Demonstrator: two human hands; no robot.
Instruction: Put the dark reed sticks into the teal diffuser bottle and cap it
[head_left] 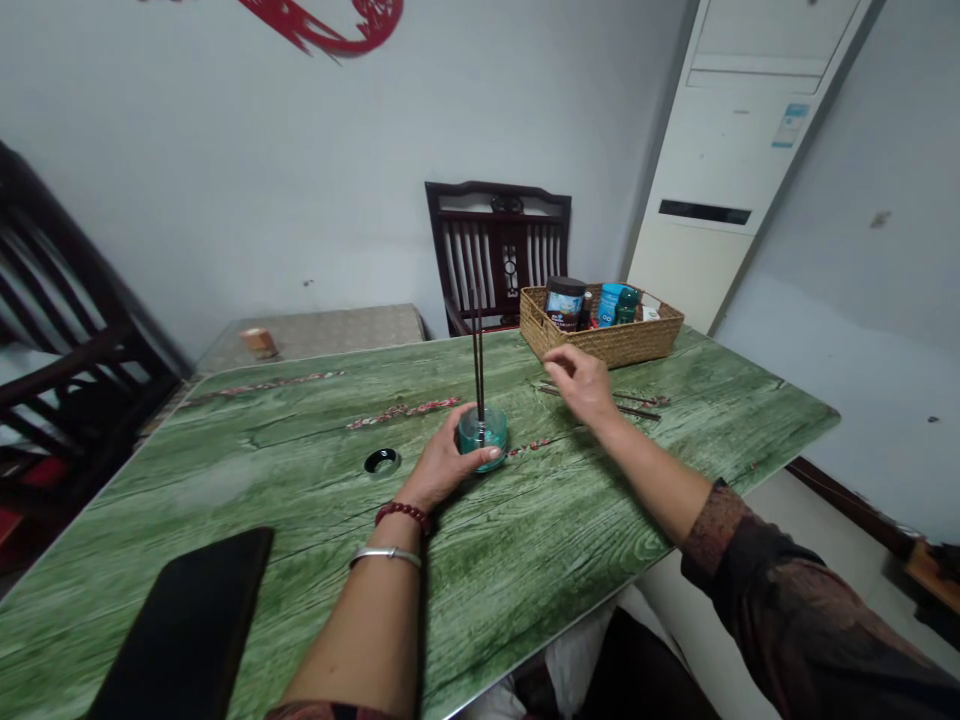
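My left hand (442, 465) is wrapped around a small teal glass jar (487, 432) that stands on the green wood-print table (300, 470). Two thin dark sticks (477, 350) stand upright in the jar. My right hand (581, 385) hovers palm down over several loose dark sticks (637, 405) lying on the table just in front of the basket. Its fingers are bent and loosely apart, and nothing shows in them. A red bead bracelet and a silver bangle sit on my left wrist.
A woven basket (660, 335) with jars and bottles stands at the table's far edge. A small black lid (382, 461) lies left of the jar. A flat black object (187, 630) lies near left. A dark wooden chair (499, 250) and a white floor air conditioner (720, 170) stand behind.
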